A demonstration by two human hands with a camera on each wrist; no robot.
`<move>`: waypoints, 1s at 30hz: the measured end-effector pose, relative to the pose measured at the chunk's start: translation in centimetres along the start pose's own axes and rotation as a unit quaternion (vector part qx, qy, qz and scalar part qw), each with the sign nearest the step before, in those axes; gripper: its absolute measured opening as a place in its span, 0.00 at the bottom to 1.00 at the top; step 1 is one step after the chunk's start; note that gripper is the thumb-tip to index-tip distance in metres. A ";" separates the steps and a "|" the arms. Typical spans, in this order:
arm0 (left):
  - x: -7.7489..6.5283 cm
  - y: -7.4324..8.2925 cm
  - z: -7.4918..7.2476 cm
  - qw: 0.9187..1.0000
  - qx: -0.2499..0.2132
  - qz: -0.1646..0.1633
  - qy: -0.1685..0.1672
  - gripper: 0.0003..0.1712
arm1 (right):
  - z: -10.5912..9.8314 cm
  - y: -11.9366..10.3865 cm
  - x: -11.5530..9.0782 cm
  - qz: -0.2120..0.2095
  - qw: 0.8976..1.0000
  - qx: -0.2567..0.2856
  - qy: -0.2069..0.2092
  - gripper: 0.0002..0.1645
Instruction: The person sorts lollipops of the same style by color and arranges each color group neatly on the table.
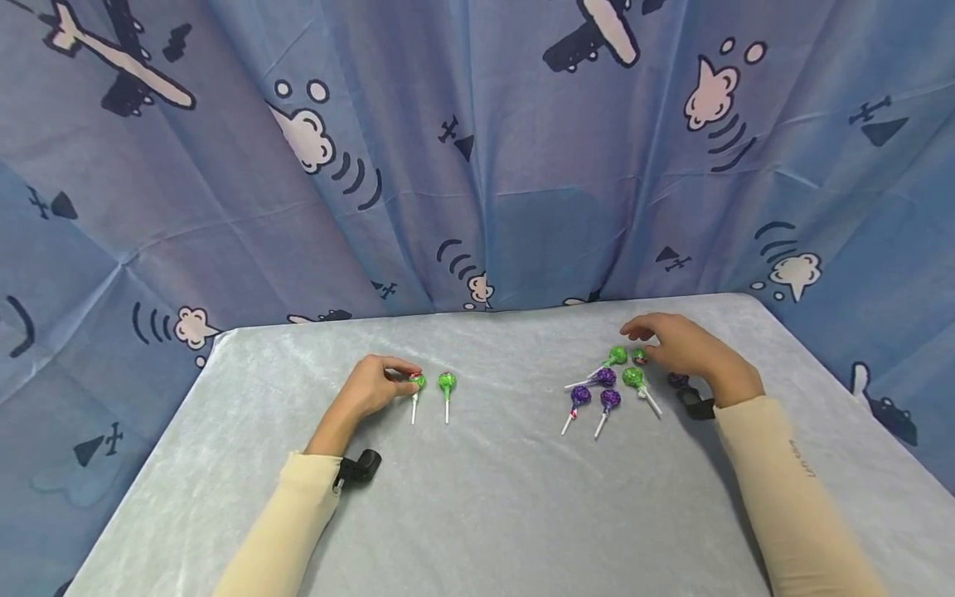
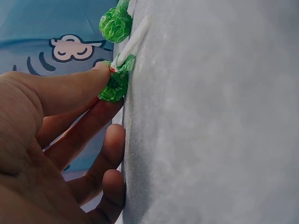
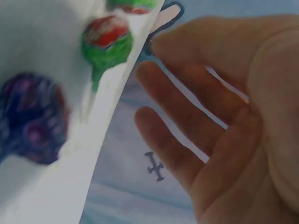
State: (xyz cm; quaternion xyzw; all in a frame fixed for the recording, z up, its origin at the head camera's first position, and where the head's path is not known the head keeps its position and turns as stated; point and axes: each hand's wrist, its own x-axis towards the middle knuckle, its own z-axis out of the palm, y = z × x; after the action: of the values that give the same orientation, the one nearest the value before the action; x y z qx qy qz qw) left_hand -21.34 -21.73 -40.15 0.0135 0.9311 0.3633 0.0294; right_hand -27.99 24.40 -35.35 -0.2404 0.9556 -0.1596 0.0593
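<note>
In the head view my left hand pinches the head of a green lollipop between thumb and fingers, its white stick pointing toward me. The left wrist view shows the thumb on the green wrapper, with the other fingers spread. Another green lollipop lies just right of it. At the right, my right hand hovers with fingers apart and nothing between them. Nearest to its thumb is a green lollipop, with red on its wrapper in the right wrist view.
Around the right hand lie more green lollipops and several purple lollipops. One purple lollipop is partly hidden beneath the right wrist. A pale cloth covers the table, and a blue patterned curtain hangs behind its far edge.
</note>
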 end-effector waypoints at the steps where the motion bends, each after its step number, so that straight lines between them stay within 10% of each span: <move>1: 0.0 0.0 0.0 1.000 0.000 -0.001 0.000 0.14 | 0.0 0.1 -0.1 0.000 1.000 -0.003 -0.004 0.22; 30: -0.1 0.2 0.0 1.000 -0.008 -0.009 0.001 0.14 | 1.3 2.0 0.3 0.059 0.998 -0.002 -0.017 0.19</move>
State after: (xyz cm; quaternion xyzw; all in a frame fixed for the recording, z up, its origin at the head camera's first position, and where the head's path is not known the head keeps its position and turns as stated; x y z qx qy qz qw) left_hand -21.23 -21.63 -40.04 0.0043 0.9281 0.3709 0.0322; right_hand -28.94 25.55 -37.25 -0.1862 0.9673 -0.1502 0.0840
